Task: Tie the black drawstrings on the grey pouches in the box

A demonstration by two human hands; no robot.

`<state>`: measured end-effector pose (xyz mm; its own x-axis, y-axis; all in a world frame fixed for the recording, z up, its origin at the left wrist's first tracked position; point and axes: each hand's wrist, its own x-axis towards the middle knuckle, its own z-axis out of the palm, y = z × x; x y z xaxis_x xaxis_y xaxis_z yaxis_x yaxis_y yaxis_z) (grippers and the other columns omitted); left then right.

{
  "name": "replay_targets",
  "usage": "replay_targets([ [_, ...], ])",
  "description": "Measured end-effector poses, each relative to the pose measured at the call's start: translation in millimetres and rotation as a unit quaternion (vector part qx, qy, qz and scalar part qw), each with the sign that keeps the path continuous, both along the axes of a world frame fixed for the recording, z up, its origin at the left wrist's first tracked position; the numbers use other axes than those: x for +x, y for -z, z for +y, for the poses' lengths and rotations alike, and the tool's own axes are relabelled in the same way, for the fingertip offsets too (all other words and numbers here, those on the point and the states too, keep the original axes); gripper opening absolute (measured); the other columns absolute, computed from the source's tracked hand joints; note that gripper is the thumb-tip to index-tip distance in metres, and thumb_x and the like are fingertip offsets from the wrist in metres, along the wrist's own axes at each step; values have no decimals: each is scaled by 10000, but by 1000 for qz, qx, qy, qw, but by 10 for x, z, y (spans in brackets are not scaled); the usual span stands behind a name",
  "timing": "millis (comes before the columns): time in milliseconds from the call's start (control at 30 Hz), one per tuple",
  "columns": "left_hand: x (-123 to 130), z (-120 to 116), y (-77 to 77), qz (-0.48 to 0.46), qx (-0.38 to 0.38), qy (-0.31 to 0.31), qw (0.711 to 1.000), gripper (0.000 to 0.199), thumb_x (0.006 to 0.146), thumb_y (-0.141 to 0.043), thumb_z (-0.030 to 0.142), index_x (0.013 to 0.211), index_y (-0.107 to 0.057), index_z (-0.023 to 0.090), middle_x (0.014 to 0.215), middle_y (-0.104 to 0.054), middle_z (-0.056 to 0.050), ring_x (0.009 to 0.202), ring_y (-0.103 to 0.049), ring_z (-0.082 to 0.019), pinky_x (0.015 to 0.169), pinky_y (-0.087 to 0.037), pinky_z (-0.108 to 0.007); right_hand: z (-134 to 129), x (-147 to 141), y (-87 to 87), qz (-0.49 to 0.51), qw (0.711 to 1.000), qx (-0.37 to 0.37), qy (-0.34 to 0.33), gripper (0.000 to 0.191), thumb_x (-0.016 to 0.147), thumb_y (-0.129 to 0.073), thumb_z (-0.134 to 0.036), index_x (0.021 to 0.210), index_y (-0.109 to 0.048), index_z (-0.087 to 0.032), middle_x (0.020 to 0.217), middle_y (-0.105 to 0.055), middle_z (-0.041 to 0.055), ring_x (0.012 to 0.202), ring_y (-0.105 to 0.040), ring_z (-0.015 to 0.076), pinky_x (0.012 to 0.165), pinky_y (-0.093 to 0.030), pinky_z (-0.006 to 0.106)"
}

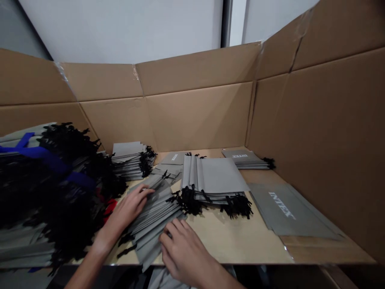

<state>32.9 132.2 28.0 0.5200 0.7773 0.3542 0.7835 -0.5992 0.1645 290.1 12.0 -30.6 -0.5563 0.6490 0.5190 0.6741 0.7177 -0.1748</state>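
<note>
A fanned row of flat grey drawstring bags (pixel 155 214) with black cord ends lies on the table in front of me. My left hand (pixel 134 206) rests across the far left side of this row, its fingers stretched out over the bags. At the near right edge, my right hand (pixel 183 251) has its fingers curled against the bags, thumb and forefinger at the edge of the nearest one. The exact grip of the right fingertips is partly hidden. Just beyond the right hand lies a neater stack of grey bags (pixel 222 174), black cords facing me.
Cardboard walls (pixel 198 116) enclose the table (pixel 240 241) at the back and sides. Bundled bags with a blue strap (pixel 45 156) pile up at left. Grey bag stacks (pixel 129 160) stand behind; INTEX-printed bags (pixel 282 206) lie at right, with another printed stack (pixel 246 159) behind.
</note>
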Motion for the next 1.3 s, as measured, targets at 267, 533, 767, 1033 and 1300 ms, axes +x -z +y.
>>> replay_targets([
  [267, -7, -119, -9, 23, -37, 13, 999, 296, 1076, -588, 414, 1236, -795, 275, 1245, -840, -67, 1140, -804, -266, 1028, -625, -354, -5, -3, 32, -1, 1000, 11, 7, 61, 1061, -596, -285, 1045, -579, -229, 1095, -643, 56, 1064, -568, 259, 955, -463, 397],
  [533, 9, -237, -53, 27, -3, -25, 999, 355, 1095, -476, 324, 1332, -740, 303, 1431, -770, -66, 1246, -761, -269, 1083, -596, -364, -9, -3, 20, -2, 1000, 18, 6, 56, 1062, -596, -279, 1043, -584, -228, 1083, -643, 52, 1051, -571, 259, 942, -466, 397],
  [767, -153, -299, -163, 15, -8, -59, 998, 356, 1141, -427, 400, 1366, -670, 271, 1352, -795, -76, 1210, -777, -261, 1067, -574, -332, -17, 13, -38, -9, 1000, 13, 1, 65, 1064, -607, -286, 1053, -582, -227, 1088, -640, 47, 1040, -567, 256, 922, -469, 400],
  [1033, -227, -396, 1, 29, -44, -81, 995, 546, 1003, -648, 599, 1439, -715, 277, 1386, -817, -59, 1253, -784, -311, 1105, -604, -377, -24, 5, -12, -12, 1000, 21, 6, 62, 1065, -607, -275, 1048, -585, -220, 1083, -643, 56, 1054, -566, 264, 954, -473, 407],
  [1300, -99, -363, 54, 27, 19, -92, 995, 450, 1074, -463, 425, 1364, -732, 212, 1348, -828, -136, 1239, -793, -342, 1094, -614, -447, -31, -4, -7, -13, 1000, 7, 4, 48, 1059, -603, -274, 1059, -585, -229, 1087, -646, 54, 1048, -576, 266, 937, -486, 408],
])
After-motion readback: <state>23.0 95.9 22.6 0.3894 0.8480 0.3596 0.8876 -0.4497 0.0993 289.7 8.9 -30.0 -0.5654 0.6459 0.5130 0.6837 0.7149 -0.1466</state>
